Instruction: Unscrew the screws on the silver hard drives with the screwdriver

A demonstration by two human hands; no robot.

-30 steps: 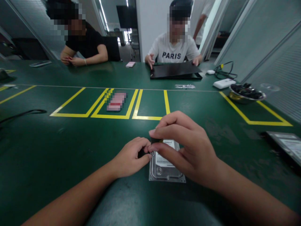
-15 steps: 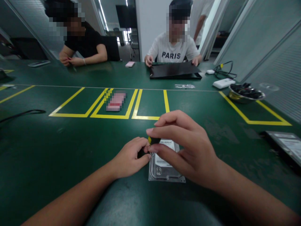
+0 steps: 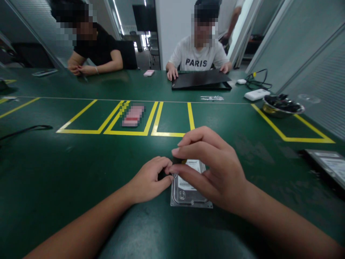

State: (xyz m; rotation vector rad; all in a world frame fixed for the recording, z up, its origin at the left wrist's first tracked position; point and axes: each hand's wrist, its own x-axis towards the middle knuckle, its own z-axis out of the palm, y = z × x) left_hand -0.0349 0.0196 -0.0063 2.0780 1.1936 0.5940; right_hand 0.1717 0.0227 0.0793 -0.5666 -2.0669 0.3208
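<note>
A silver hard drive [image 3: 182, 199] with a white label lies flat on the green table, its upper part covered by my hands. My right hand [image 3: 215, 169] is above it, thumb and fingers closed around the black and yellow handle of a screwdriver [image 3: 179, 160]. The shaft and tip of this tool are hidden. At the drive's left edge is my left hand [image 3: 151, 180], with curled fingers and the thumb drawn in against the drive. Its fingertips meet close under the screwdriver handle, and what they pinch is hidden.
Another drive-like device [image 3: 326, 167] lies at the right. A metal bowl [image 3: 283, 112] of dark parts stands behind it. Yellow tape [image 3: 126, 133] marks the table, with a pink phone-like object [image 3: 134, 116] inside one outline. Across the table, a person handles a black laptop [image 3: 201, 81]; another sits left.
The screwdriver handle has turned in my right fingers; its yellow patch has gone from the left side to the right. My left hand stays nearly still. The person opposite has shifted one hand on the laptop.
</note>
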